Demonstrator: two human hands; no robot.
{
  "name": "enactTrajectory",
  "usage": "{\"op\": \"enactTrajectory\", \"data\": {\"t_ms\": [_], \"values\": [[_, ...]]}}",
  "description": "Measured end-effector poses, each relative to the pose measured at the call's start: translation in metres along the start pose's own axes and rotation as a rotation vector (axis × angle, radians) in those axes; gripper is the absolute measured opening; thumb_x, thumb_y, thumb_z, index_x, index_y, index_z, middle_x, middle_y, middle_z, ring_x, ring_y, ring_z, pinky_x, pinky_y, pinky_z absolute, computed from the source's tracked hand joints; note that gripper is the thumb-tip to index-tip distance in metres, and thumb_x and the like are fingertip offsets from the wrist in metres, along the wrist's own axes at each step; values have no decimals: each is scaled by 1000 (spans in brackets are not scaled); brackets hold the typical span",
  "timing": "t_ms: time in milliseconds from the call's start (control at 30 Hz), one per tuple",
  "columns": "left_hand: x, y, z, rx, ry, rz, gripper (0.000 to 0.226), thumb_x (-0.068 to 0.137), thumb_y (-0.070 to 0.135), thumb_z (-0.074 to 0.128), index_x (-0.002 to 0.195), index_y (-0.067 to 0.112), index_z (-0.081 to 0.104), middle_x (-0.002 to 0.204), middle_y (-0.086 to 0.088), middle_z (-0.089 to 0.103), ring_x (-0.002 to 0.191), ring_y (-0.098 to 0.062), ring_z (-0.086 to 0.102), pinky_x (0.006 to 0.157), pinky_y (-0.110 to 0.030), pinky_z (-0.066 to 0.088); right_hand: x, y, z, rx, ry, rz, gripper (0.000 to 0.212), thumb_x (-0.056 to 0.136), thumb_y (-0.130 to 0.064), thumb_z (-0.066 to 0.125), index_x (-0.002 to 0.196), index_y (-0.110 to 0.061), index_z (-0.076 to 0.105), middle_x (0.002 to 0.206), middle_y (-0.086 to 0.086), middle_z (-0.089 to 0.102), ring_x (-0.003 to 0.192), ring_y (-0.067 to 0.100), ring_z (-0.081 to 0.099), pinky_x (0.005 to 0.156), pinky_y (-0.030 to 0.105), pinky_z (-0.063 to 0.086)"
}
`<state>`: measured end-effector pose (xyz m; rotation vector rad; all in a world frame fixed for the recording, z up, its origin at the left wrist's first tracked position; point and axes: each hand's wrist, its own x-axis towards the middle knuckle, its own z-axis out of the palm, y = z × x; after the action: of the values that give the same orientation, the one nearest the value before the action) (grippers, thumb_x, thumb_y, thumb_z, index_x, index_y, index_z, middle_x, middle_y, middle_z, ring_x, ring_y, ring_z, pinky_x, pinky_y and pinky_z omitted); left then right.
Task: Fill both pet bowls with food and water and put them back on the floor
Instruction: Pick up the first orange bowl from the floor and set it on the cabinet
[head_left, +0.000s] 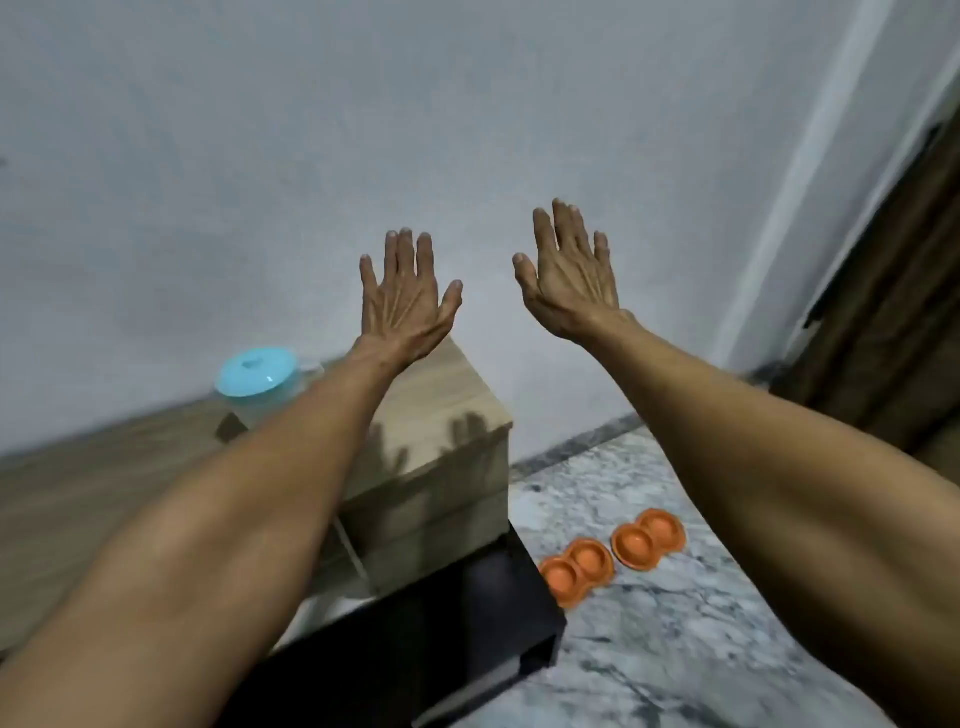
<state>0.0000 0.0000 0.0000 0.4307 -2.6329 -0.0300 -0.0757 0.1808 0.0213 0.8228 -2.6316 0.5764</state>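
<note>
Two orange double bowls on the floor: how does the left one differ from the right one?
Left bowl sits right by the black cabinet corner; right bowl lies farther out on the marble floor. Left bowl is lower in the frame, nearer the camera; right bowl is farther back, nearer the wall. Shared: orange, two wells each, same diagonal lie, both look empty.

Left hand and right hand raised with fingers spread, two orange double bowls on marble floor
</note>
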Motion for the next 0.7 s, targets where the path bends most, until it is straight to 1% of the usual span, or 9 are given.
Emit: {"op": "enactTrajectory", "data": {"t_ms": [67, 167, 333, 500, 600, 700], "values": [[-1, 46, 21, -16, -41, 26, 71, 101, 49, 28, 155, 6, 10, 164, -15, 8, 153, -29, 1, 120, -56, 5, -11, 44, -5, -31, -7, 48, 63, 103, -42, 23, 157, -13, 7, 166, 11, -2, 154, 25, -5, 122, 50, -1], [-10, 105, 60, -43, -101, 59, 71, 100, 49, 29, 155, 6, 13, 164, -15, 11, 153, -30, 4, 119, -57, 8, -34, 112, 5, -43, -69, 104, 64, 103, -42, 23, 157, -13, 6, 166, 11, -3, 154, 25, -6, 122, 49, -1], [-21, 174, 134, -70, -233, 94, 71, 99, 49, 29, 154, 6, 14, 163, -15, 12, 152, -30, 5, 118, -57, 9, -63, 204, 36, -46, -165, 194, 64, 103, -42, 25, 157, -13, 8, 166, 11, -2, 154, 25, -5, 122, 49, -1], [-20, 216, 209, -90, -354, 105, 71, 100, 48, 29, 154, 5, 14, 163, -17, 13, 152, -31, 6, 118, -57, 10, -73, 271, 85, -37, -258, 246, 63, 103, -42, 26, 157, -13, 10, 166, 11, -1, 154, 25, -4, 122, 49, 2], [-17, 228, 257, -113, -433, 82, 71, 101, 48, 29, 155, 6, 12, 163, -16, 11, 152, -31, 5, 118, -56, 9, -73, 306, 121, -30, -312, 273, 63, 103, -41, 29, 157, -12, 12, 166, 12, 1, 154, 27, -1, 122, 49, 4], [-16, 236, 306, -125, -511, 52, 69, 101, 47, 31, 154, 5, 14, 162, -17, 13, 152, -32, 7, 118, -57, 12, -74, 337, 162, -16, -380, 298, 63, 103, -39, 32, 156, -10, 13, 166, 14, 3, 154, 29, 0, 122, 51, 6]]}}
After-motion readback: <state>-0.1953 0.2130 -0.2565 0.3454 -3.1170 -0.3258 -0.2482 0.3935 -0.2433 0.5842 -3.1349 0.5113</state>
